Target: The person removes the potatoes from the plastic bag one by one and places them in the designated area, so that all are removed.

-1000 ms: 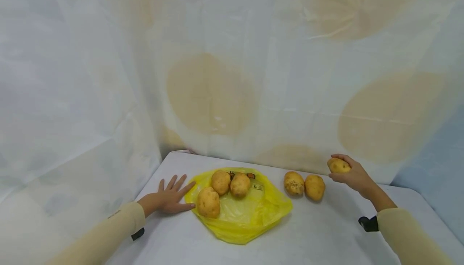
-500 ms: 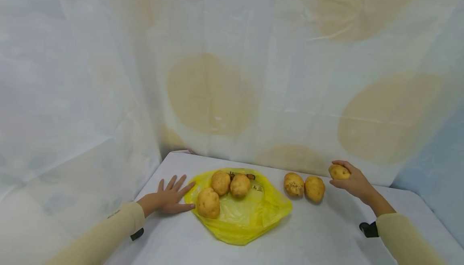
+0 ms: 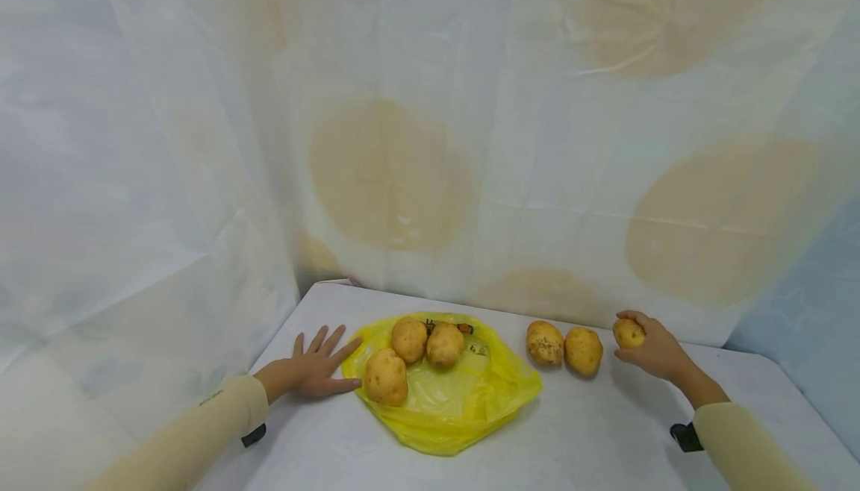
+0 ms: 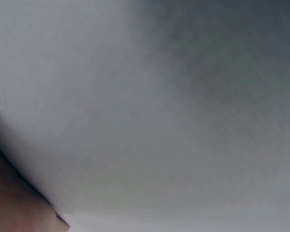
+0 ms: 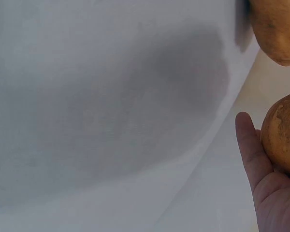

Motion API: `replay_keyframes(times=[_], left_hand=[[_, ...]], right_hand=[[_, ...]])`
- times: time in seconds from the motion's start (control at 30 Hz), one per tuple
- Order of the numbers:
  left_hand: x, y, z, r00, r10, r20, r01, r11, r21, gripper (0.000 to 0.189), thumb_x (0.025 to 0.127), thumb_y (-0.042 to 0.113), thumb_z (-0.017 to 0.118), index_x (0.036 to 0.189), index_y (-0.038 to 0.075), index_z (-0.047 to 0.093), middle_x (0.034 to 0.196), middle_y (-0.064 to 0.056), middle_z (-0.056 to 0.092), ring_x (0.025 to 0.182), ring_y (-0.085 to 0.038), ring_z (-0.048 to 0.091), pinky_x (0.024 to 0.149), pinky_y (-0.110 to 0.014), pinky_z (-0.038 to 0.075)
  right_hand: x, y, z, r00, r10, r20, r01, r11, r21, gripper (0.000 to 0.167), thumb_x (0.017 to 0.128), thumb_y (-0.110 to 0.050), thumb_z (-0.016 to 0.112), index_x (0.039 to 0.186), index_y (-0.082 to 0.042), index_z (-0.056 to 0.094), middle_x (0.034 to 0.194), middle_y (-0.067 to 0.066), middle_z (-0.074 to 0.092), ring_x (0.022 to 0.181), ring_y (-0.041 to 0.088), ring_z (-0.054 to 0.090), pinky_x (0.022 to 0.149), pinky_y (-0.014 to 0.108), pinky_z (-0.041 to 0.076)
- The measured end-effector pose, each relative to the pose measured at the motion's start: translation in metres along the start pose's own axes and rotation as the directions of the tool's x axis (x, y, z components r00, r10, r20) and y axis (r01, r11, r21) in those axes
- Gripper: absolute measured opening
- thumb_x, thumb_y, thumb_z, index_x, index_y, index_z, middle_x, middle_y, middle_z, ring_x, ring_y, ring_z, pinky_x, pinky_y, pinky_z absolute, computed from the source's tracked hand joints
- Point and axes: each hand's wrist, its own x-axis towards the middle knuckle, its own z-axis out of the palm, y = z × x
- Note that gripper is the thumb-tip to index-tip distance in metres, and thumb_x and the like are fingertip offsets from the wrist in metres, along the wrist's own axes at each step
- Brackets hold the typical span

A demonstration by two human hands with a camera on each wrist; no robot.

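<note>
My left hand lies flat with spread fingers on the white table, its fingertips at the left edge of a yellow plastic bag. Three potatoes rest on the bag: one at the front left, one behind it and one to the right. At the table's back right, my right hand grips a potato, also seen with the hand in the right wrist view. Two more potatoes, a speckled one and a smoother one, lie just left of it.
A pale curtain with tan circles hangs behind the white table. Another pale sheet closes the left side. In the left wrist view, only table surface and a bit of the hand show.
My right hand has come down toward the table with the potato, close beside the two potatoes on the right. The left hand and the bag stay where they were.
</note>
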Motion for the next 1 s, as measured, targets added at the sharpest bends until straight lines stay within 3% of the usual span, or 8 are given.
replay_keyframes(times=[0.17, 0.37, 0.67, 1.0], left_hand=[[-0.001, 0.002, -0.002, 1.000, -0.006, -0.004, 0.006, 1.000, 0.015, 0.093, 0.084, 0.084, 0.037, 0.158, 0.030, 0.021, 0.166, -0.016, 0.006, 0.150, -0.049, 0.005, 0.109, -0.078, -0.001], [0.001, 0.001, 0.001, 1.000, -0.013, -0.014, 0.014, 1.000, 0.024, 0.092, 0.084, 0.084, 0.037, 0.157, 0.032, 0.021, 0.167, -0.014, 0.006, 0.150, -0.048, 0.006, 0.109, -0.077, 0.000], [0.001, 0.000, 0.003, 1.000, -0.017, -0.021, 0.017, 1.000, 0.013, 0.091, 0.084, 0.084, 0.038, 0.157, 0.032, 0.022, 0.167, -0.014, 0.007, 0.150, -0.048, 0.006, 0.109, -0.077, -0.001], [0.002, 0.000, 0.003, 0.999, -0.027, -0.018, 0.027, 1.000, 0.016, 0.091, 0.084, 0.084, 0.038, 0.157, 0.033, 0.022, 0.167, -0.013, 0.006, 0.151, -0.047, 0.005, 0.110, -0.077, -0.001]], right_hand=[[-0.001, 0.008, 0.004, 1.000, 0.017, 0.011, -0.016, 0.999, -0.038, 0.078, 0.081, -0.024, 0.079, 0.143, 0.002, 0.037, 0.126, 0.032, 0.050, 0.098, 0.035, 0.055, 0.074, 0.038, 0.051], [-0.003, 0.008, 0.005, 0.999, -0.018, 0.043, 0.019, 0.999, -0.033, 0.078, 0.081, -0.023, 0.076, 0.142, 0.004, 0.036, 0.123, 0.031, 0.054, 0.097, 0.032, 0.057, 0.073, 0.037, 0.049], [-0.003, 0.016, 0.009, 0.996, 0.040, 0.074, -0.033, 0.995, -0.095, 0.094, 0.079, -0.034, 0.078, 0.144, 0.012, 0.028, 0.131, 0.038, 0.045, 0.108, 0.043, 0.052, 0.087, 0.058, 0.048], [0.000, 0.030, 0.017, 0.994, 0.022, 0.106, -0.011, 0.995, -0.097, 0.097, 0.071, -0.034, 0.086, 0.142, 0.007, 0.033, 0.125, 0.032, 0.051, 0.103, 0.037, 0.055, 0.082, 0.054, 0.051]])
